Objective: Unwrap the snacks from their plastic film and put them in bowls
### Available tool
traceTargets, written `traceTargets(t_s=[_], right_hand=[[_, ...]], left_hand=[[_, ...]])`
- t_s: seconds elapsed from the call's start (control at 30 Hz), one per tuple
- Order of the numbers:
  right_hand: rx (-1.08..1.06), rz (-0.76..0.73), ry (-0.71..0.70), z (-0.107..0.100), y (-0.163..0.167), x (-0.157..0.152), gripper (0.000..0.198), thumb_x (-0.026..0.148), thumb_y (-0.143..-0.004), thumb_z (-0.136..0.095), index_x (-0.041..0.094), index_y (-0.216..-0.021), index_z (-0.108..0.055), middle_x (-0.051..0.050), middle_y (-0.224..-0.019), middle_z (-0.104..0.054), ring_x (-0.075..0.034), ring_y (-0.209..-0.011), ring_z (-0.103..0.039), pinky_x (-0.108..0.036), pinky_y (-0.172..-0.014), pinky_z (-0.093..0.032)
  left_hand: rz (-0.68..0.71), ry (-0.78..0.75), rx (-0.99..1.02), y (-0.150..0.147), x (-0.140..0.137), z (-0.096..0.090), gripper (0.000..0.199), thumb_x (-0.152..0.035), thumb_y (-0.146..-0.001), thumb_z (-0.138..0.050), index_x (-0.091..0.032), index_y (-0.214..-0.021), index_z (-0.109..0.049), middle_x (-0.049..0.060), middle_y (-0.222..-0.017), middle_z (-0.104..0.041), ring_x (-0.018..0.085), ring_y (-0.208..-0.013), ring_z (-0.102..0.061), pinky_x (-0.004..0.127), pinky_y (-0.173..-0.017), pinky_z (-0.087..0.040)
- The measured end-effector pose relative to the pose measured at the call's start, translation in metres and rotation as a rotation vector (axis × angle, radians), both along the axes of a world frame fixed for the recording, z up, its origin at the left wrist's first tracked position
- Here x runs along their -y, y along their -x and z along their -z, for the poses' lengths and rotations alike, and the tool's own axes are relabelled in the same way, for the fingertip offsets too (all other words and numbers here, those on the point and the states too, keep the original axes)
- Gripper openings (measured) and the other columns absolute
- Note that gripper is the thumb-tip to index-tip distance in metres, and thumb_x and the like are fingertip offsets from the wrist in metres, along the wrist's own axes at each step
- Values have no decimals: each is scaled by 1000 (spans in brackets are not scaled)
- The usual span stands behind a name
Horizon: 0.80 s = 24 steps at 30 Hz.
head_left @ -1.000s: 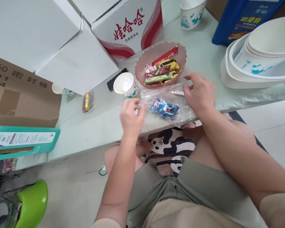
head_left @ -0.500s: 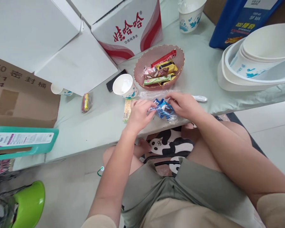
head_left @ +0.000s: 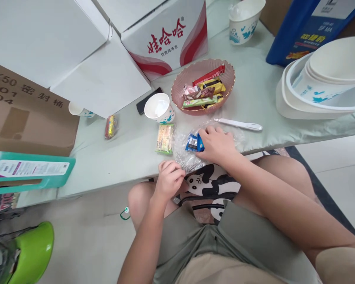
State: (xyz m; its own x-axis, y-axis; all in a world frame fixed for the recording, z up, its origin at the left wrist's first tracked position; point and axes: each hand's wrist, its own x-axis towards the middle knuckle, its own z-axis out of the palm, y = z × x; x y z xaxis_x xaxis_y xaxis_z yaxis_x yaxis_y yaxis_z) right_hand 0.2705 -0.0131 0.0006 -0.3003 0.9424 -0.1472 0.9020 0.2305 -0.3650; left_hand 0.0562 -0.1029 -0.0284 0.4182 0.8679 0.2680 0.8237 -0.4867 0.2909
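Note:
Blue-wrapped snacks (head_left: 192, 142) lie on a crumpled sheet of clear plastic film (head_left: 182, 157) near the table's front edge. My right hand (head_left: 217, 145) is curled over these snacks from the right, its fingers closed on them and partly hiding them. At the table edge, my left hand (head_left: 170, 178) is closed, pinching the near left corner of the film. A pale green-and-yellow snack packet (head_left: 165, 139) lies left of the film. Beyond the film is a white, pen-like knife (head_left: 239, 124).
A pink ribbed bowl (head_left: 202, 108) of wrapped snack bars stands behind, with a paper cup (head_left: 159, 109) to its left and a dark phone (head_left: 148, 101) behind the cup. White tubs (head_left: 286, 100) stand at right. Cartons (head_left: 165, 43) line the back; a teal jug (head_left: 56, 172) is at left.
My left hand has moved down and toward me to the table edge, pulling the film's corner. My right hand has come over the blue snacks. The green-and-yellow packet and knife are now more exposed.

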Motion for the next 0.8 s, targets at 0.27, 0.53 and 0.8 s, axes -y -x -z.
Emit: traceTargets(t_s=[0.27,0.53,0.8], right_hand=[[-265,-5,147,4,-24,-2,43,36,-78,-69,20,-116,-55,-11,-99,-73,-31,-93,-66,-41,-81,-46],[-821,183,216,-5,-67,-9,51,53,-67,-75,22,-105,-59,-4,-95,-69,-25,-84,-62,-36,-76,-48],[-858,165,132,-28,-66,-1,45,48,-67,-76,24,-101,-57,-2,-86,-67,-22,-73,-61,-37,-68,-49]], left_hand=[[-81,24,29,9,4,8,25,-9,-87,-58,-23,-69,-67,1,-75,-68,19,-85,-63,39,-87,-45],[-287,-46,342,28,-1,24,18,-9,-81,-56,-21,-68,-61,1,-77,-62,16,-76,-61,30,-72,-48],[-351,-25,395,27,-1,29,17,-9,-81,-55,-20,-69,-59,2,-77,-61,16,-73,-59,29,-70,-47]])
